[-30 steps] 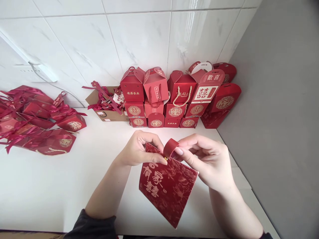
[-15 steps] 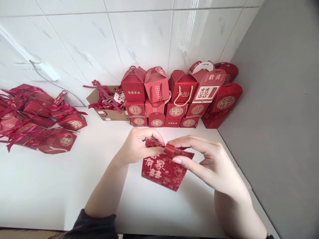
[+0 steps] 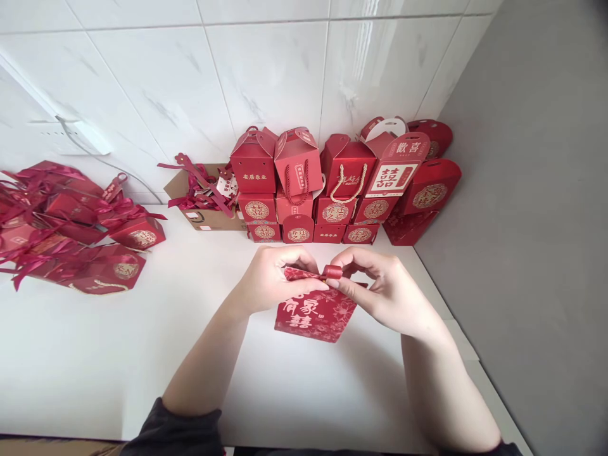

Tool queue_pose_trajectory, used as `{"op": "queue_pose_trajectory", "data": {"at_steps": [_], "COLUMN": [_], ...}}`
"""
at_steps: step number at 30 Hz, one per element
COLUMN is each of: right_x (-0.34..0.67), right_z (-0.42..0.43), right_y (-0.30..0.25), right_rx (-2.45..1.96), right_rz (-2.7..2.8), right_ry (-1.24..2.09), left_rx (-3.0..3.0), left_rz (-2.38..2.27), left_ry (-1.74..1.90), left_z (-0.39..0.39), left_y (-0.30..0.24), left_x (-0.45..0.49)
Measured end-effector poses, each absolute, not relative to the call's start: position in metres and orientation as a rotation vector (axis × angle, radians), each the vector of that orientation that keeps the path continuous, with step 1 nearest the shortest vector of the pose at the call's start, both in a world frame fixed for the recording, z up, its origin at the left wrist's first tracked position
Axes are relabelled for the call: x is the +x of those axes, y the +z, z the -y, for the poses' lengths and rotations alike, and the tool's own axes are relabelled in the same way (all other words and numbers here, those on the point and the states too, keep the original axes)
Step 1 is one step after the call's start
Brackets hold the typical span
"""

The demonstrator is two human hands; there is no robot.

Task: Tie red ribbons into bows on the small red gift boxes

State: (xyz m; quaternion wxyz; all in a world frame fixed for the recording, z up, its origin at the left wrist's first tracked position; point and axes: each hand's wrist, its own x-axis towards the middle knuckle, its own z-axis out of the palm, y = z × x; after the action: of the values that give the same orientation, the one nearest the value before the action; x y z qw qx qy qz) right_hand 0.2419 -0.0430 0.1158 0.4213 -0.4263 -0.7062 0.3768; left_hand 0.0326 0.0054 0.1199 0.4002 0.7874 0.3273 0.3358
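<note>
Ribboned boxes [image 3: 126,263] lie heaped well left of the stack [image 3: 332,209]. The carton [image 3: 218,220] stands just beside the stack's left end, perhaps placed to keep its ribbons [image 3: 199,180] together. In front of the stack, the person's left hand [image 3: 270,278] pinches the bag [image 3: 327,316] near its top edge, seemingly to steady it. The right hand [image 3: 380,285] grips the strap [image 3: 333,272] between thumb and fingers, apparently to control its curl.
</note>
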Motion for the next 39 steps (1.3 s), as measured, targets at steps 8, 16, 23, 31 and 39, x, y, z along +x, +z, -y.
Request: {"op": "queue_pose_trajectory", "data": {"at_steps": [8, 16, 23, 31, 39], "right_x": [0.236, 0.244, 0.242, 0.242, 0.224], "right_z": [0.042, 0.04, 0.04, 0.041, 0.026], "right_y": [0.115, 0.121, 0.12, 0.117, 0.098], "right_rx": [-1.052, -0.817, -0.852, -0.945, -1.208], "right_rz": [1.609, 1.788, 1.88, 1.865, 1.796], "right_ry": [0.942, 0.974, 1.028, 0.936, 0.212], "left_rx": [1.747, 1.526, 1.462, 1.738, 2.191], "left_rz": [-0.783, -0.573, -0.612, -0.729, -0.837], "left_ry": [0.725, 0.622, 0.568, 0.979, 1.285], "left_z": [-0.012, -0.02, -0.019, -0.016, 0.01], "left_y": [0.12, 0.114, 0.113, 0.107, 0.105], "left_x": [0.031, 0.029, 0.032, 0.039, 0.06]}}
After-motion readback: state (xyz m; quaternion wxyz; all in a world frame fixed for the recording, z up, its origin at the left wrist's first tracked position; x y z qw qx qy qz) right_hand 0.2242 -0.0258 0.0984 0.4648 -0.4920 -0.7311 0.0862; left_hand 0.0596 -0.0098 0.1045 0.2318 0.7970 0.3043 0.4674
